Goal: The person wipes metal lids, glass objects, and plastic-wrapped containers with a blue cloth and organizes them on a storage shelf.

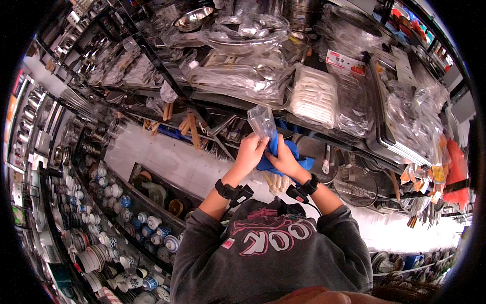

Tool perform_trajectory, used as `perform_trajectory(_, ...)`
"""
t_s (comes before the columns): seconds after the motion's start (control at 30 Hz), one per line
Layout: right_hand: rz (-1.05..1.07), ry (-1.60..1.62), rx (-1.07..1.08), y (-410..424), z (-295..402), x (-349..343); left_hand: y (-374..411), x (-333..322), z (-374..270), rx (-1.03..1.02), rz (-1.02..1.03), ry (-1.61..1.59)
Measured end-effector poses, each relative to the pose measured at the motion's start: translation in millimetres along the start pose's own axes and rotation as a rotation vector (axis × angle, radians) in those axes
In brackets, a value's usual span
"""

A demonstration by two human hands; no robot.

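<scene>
In front of my chest, my left hand [251, 150] grips a clear, angular container [261, 119], its wide part pointing away from me toward the shelf. My right hand [284, 157] holds a blue cloth [273, 146] against the container's near end, and the cloth hangs below and to the right of the fingers. Whether the container is glass or plastic I cannot tell. Just beyond the hands lie a tray [243, 99] of plastic-wrapped utensils and a bagged stack of white items [314, 95].
The shelf edge [326, 131] runs close past my hands. Wooden-handled tools [193, 131] stick out below it at the left, and a wire strainer [355, 184] sits low at the right. Ceramic bowls and cups [153, 222] crowd a shelf at the lower left.
</scene>
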State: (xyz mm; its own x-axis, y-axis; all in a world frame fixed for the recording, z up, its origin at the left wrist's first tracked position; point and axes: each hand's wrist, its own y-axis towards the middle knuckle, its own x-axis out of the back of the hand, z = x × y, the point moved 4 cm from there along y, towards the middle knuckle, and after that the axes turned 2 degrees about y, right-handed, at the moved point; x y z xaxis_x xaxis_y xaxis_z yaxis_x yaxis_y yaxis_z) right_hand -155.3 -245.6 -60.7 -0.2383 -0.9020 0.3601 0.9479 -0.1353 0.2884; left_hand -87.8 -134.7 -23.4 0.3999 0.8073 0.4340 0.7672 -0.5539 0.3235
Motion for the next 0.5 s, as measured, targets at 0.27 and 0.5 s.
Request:
perform_trajectory(0.27, -0.043, 0.086, -0.177, -9.3, -18.1, 9.9, 9.4, 8.5, -8.6, 0.013, -0.066, -0.209)
perform_trajectory(0.5, -0.064, 0.078, -0.041, 4.1, 11.4, 7.4, 5.4, -3.8, -1.5, 0.038, -0.069, -0.170)
